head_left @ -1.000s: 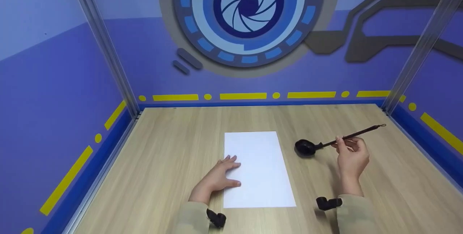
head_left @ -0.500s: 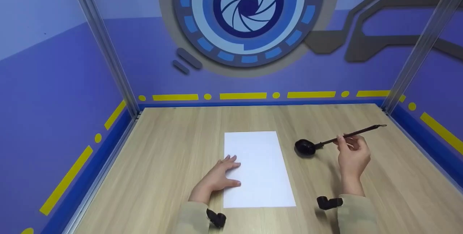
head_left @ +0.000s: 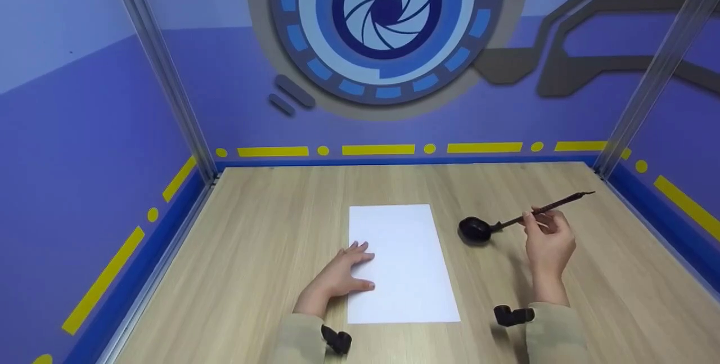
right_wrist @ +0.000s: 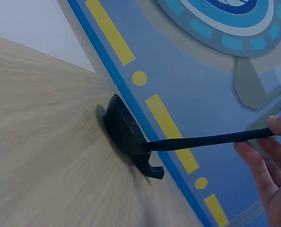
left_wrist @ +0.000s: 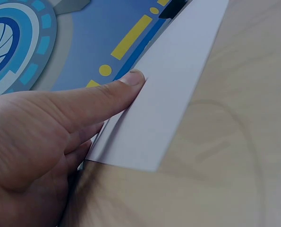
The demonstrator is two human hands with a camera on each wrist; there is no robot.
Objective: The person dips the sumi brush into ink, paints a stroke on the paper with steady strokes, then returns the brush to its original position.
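A slim dark writing brush (head_left: 562, 202) with a small loop at its upper end slants up to the right. My right hand (head_left: 550, 246) pinches its shaft between thumb and fingers. The brush's lower end goes into a round black ink dish (right_wrist: 121, 127), whose wall hides the tip. A short stub juts from the dish's side. To the left lies a white sheet of paper (head_left: 402, 274). On its left edge rests my left hand (head_left: 336, 274), fingers spread; in the left wrist view the thumb (left_wrist: 131, 80) lies on the paper.
The light wooden table (head_left: 270, 229) is bounded by a blue printed back wall (head_left: 225, 88) and side walls. Metal posts (head_left: 169, 71) stand at the corners. A black wrist camera (head_left: 337, 340) sits at each sleeve.
The brush's upper end has shifted slightly left and up, and my right hand has moved a touch to the right. The left hand, paper and dish stay in place.
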